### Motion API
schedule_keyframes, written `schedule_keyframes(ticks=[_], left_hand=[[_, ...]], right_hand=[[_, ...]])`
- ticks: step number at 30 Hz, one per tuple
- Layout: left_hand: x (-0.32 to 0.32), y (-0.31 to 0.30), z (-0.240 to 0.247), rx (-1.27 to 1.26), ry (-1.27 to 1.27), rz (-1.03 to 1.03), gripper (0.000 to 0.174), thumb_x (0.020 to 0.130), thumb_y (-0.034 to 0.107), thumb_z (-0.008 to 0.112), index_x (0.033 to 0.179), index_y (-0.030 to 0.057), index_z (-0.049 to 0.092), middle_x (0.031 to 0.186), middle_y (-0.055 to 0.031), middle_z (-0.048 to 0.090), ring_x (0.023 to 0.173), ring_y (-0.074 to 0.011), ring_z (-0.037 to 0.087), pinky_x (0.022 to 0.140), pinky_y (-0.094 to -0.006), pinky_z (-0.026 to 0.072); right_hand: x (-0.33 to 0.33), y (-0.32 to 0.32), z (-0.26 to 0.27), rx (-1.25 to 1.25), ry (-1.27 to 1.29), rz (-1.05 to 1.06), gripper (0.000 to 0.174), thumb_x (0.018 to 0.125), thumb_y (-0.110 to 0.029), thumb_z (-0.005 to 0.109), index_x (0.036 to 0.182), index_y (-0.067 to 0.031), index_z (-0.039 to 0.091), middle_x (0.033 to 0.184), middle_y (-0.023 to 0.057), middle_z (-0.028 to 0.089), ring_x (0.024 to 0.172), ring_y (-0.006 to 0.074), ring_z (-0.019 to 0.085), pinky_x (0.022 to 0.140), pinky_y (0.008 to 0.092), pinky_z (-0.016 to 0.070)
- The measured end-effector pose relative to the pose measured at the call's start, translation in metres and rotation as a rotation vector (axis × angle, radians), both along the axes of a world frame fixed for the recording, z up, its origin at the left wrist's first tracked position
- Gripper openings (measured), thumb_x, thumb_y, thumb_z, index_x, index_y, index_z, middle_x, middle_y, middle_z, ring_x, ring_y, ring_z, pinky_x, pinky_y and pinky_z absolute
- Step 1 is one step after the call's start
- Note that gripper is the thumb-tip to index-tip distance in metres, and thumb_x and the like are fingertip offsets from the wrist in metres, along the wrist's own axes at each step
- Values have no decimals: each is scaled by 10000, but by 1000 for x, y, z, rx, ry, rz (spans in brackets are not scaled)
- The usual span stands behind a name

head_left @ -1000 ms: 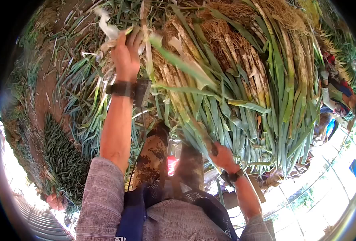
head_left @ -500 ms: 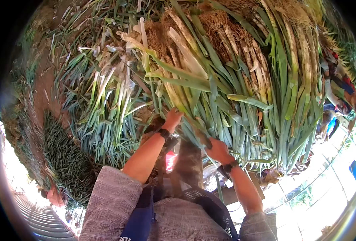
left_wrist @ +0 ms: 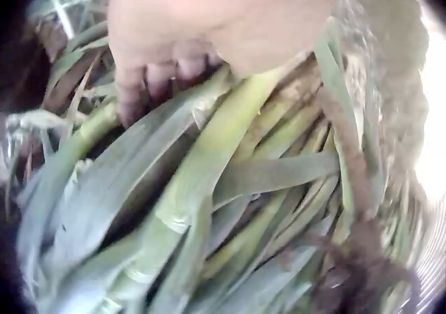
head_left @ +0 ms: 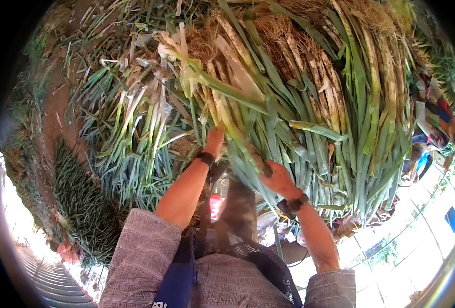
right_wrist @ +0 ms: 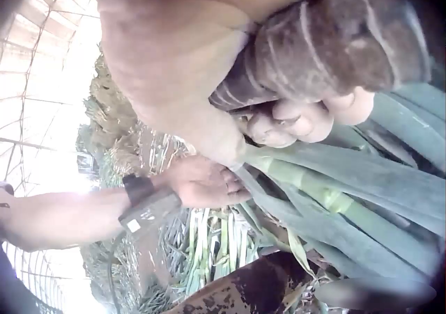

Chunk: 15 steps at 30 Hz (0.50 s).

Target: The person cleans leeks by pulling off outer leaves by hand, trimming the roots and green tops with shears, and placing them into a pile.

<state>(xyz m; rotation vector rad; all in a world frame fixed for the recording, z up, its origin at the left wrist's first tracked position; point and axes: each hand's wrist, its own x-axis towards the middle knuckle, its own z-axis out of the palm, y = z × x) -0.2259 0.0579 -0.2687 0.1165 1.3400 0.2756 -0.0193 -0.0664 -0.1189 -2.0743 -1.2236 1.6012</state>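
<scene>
My left hand grips green onions from a bundle in front of my legs. In the left wrist view its fingers curl behind the stalks, their tips partly hidden by the leaves. My right hand holds a thick brown handle with ridges, its fingers wrapped round it. The handle lies close over the green leaves, and what it belongs to does not show. In the right wrist view my left hand is just beyond the right, at the same stalks.
A big pile of green onions with brown roots spreads ahead and to the right. Peeled onions and leaf scraps lie on the left, above a dark green heap. Another person is at the far right.
My left hand came down from the upper left, where it was among pale peelings, and took hold of the stalks. The right hand shifted slightly up and left, still gripping the handle.
</scene>
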Motion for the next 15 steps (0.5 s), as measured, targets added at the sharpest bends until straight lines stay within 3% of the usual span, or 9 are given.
schedule_keyframes(ticks=[2, 3, 5, 7, 9, 10, 12, 13, 15], left_hand=[[-8, 8, -8, 529, 644, -722, 463, 913, 411, 603, 991, -45, 633, 863, -241, 668, 795, -372, 652, 682, -477, 480], [-12, 10, -11, 530, 645, -718, 463, 913, 411, 603, 991, -45, 633, 863, -241, 668, 795, -372, 652, 682, -477, 480], [-14, 25, 3, 773, 772, -753, 451, 850, 371, 662, 819, -76, 610, 657, -253, 588, 594, -444, 598, 531, -517, 418], [-8, 35, 25, 705, 739, -751, 426, 838, 329, 703, 776, -80, 602, 674, -229, 629, 589, -389, 644, 513, -502, 472], [0, 39, 36, 273, 492, -362, 377, 856, 278, 704, 805, -85, 615, 728, -202, 667, 659, -315, 701, 537, -452, 556], [1, 34, 38, 235, 412, -253, 347, 871, 252, 698, 859, -86, 617, 795, -180, 673, 741, -268, 725, 583, -422, 606], [2, 21, 20, 271, 385, -186, 355, 874, 263, 695, 898, -81, 609, 814, -172, 668, 751, -271, 726, 584, -408, 604], [3, 16, 15, 302, 356, -115, 367, 876, 274, 693, 937, -76, 601, 833, -163, 664, 761, -274, 726, 584, -393, 602], [6, 9, 8, 371, 345, -198, 341, 882, 272, 686, 950, -48, 586, 816, -116, 637, 713, -230, 700, 566, -364, 581]], right_hand=[[-4, 7, 3, -53, -65, 52, 419, 789, -298, 672, 1114, -40, 610, 899, 223, 675, 874, 406, 645, 759, 460, 513], [-5, 14, 2, -97, -125, 101, 410, 795, -307, 661, 1105, -44, 608, 898, 230, 674, 874, 419, 641, 760, 472, 514], [-6, 27, -7, -153, -165, 150, 399, 800, -315, 652, 1091, -46, 608, 896, 238, 671, 873, 429, 635, 754, 486, 510], [-5, 35, -16, -225, -199, 194, 389, 805, -323, 642, 1078, -48, 607, 895, 246, 669, 873, 439, 629, 749, 499, 507], [-4, 53, -31, -103, -238, 183, 351, 793, -299, 671, 1013, -33, 609, 810, 229, 662, 766, 410, 642, 692, 476, 513], [-4, 67, -35, -100, -234, 180, 351, 793, -299, 671, 1013, -33, 609, 810, 229, 662, 766, 410, 642, 692, 476, 513], [-2, 98, -35, 221, -250, -278, 339, 777, -286, 716, 936, -10, 601, 743, 192, 645, 674, 360, 621, 654, 431, 511], [3, 111, -36, 220, -248, -275, 339, 777, -286, 716, 936, -10, 601, 743, 192, 645, 674, 360, 621, 654, 431, 511], [16, 130, -27, 132, 27, -778, 320, 766, -292, 714, 946, -34, 657, 859, 239, 679, 826, 406, 660, 733, 469, 506]])
